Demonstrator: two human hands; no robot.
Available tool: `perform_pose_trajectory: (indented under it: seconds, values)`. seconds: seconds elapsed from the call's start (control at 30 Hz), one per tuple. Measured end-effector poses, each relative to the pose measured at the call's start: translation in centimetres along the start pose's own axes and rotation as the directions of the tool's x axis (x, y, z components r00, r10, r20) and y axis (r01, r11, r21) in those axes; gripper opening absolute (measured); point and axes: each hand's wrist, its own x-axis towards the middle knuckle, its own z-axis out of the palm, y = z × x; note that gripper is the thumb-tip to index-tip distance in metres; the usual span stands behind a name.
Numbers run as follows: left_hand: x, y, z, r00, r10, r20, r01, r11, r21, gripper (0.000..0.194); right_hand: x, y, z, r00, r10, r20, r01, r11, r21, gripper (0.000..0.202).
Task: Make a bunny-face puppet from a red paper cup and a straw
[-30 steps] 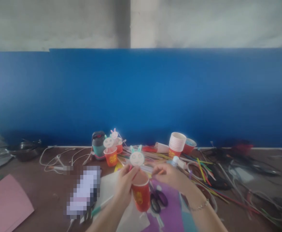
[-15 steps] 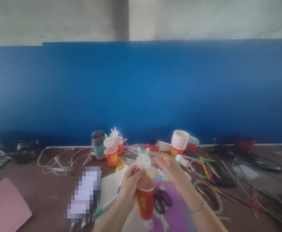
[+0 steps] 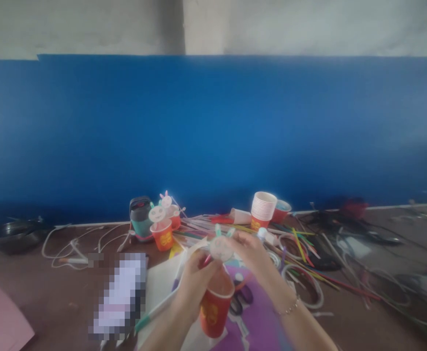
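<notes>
Left fingers [image 3: 211, 271] grip red cup [image 3: 215, 312] — right fingers [image 3: 241, 246] touch blurred rabbit cutout [image 3: 219, 248], hold unclear.

Red paper cup [image 3: 215, 313]: yellow print, mouth up, slightly tilted | rabbit-face cutout [image 3: 221, 248]: pale, green-eared, above cup

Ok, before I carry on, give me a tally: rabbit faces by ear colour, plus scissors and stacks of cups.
Green-eared rabbit faces: 2
Pink-eared rabbit face: 1
Scissors, partly hidden: 1
Stack of cups, counted as one: 1
Total: 5
</notes>
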Motion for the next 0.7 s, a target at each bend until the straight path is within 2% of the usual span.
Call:
perform_pose_trajectory:
  seconds: [0.2, 0.43, 0.57, 0.7]
  values:
    - [-0.4, 1.1, 0.4, 0.997, -0.065, 0.033, 0.068, 0.99, -0.125, 0.021, 0.0, -0.5, -0.5, 0.991, 0.102, 0.086, -0.105, 0.994, 0.039, 0.025]
    - [0.0, 0.7, -0.1, 0.996, -0.084, 0.005, 0.084, 0.984, -0.155, 0.025, 0.7, 0.9, -1.1, 0.961, 0.151, 0.232, -0.173, 0.982, 0.078, 0.029]
    - [0.1, 0.6, -0.3, 0.997, -0.081, 0.016, 0.082, 0.98, -0.18, 0.025, 0.5, 0.4, -1.2, 0.961, 0.191, 0.202, -0.219, 0.967, 0.127, 0.024]
    - [0.1, 0.5, -0.3, 0.997, -0.075, 0.031, 0.08, 0.979, -0.187, 0.023, 0.3, -0.1, -1.1, 0.967, 0.189, 0.168, -0.214, 0.966, 0.148, 0.034]
